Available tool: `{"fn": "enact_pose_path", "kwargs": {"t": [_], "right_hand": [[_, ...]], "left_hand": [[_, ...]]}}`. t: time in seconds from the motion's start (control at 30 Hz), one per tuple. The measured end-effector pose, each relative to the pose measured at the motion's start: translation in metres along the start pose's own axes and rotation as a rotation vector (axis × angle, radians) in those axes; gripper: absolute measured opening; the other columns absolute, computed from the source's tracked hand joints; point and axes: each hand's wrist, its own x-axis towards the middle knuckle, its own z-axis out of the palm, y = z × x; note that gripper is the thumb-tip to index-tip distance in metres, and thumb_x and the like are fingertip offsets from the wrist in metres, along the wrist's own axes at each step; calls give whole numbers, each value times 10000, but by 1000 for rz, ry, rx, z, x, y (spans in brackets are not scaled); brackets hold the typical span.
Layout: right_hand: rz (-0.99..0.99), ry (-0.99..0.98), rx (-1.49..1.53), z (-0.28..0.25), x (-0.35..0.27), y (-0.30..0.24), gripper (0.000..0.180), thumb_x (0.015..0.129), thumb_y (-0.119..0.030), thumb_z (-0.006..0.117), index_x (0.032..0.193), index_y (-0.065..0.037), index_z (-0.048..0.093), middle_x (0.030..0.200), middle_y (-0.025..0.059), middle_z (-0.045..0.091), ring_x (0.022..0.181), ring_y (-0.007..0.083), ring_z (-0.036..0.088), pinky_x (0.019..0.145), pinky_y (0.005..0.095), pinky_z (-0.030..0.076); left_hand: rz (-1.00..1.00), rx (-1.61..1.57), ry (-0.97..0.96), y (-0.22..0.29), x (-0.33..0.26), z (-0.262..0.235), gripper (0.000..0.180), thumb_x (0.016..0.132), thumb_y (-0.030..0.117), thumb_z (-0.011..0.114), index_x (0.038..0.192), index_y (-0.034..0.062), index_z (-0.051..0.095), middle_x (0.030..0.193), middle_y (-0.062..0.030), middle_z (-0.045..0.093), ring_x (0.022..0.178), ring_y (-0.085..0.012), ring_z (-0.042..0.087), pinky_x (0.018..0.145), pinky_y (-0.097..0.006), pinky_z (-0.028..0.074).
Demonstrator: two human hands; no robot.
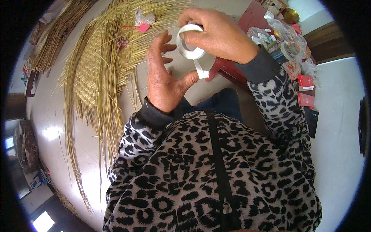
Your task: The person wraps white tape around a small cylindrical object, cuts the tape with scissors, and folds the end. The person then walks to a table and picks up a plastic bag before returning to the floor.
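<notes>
My right hand [222, 34] grips a roll of white tape [180, 43], its thumb pushed into the ring's hole and its fingers behind the rim. From the roll a short tape strip [198, 68] runs down to the thumb tip of my left hand [163, 87], where white tape wraps round the tip. The left fingers are raised, bent and spread apart, with the thumb stretched out toward the right. Between the left palm and the roll there is a gap.
A partly woven straw mat [87, 85] with long loose strips lies on the pale floor to the left. On it are a clear plastic bag [144, 18] and a pink piece [143, 28]. A strip bundle [58, 34] lies far left. Bags and small boxes crowd a dark red table [251, 16] at right.
</notes>
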Motion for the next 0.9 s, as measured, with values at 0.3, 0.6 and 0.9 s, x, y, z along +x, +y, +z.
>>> {"fn": "enact_pose_path", "kwargs": {"t": [0.3, 0.6, 0.9], "right_hand": [[519, -357, 782, 20, -33, 16, 358, 958, -299, 516, 1168, -25, 614, 964, 68, 659, 819, 137, 636, 693, 274, 520], [374, -247, 1061, 37, -66, 8, 574, 1009, -507, 427, 1263, -3, 530, 1123, 96, 605, 1015, 167, 610, 831, 307, 543], [310, -141, 994, 38, -82, 3, 329, 987, -222, 590, 1210, 16, 551, 1040, 36, 624, 951, 93, 578, 863, 260, 476]], "left_hand": [[-174, -778, -184, -18, 2, -2, 488, 822, 141, 779, 1270, 58, 605, 1448, -117, 424, 1249, -229, 509, 1023, -373, 449], [-397, -992, -128, -22, 1, 0, 329, 889, 168, 716, 1183, 41, 644, 1365, -111, 550, 1166, -196, 569, 977, -343, 460], [-442, -1009, -84, -15, 3, 6, 284, 916, 167, 687, 1166, 43, 640, 1281, -104, 610, 1100, -182, 602, 960, -337, 470]]}}
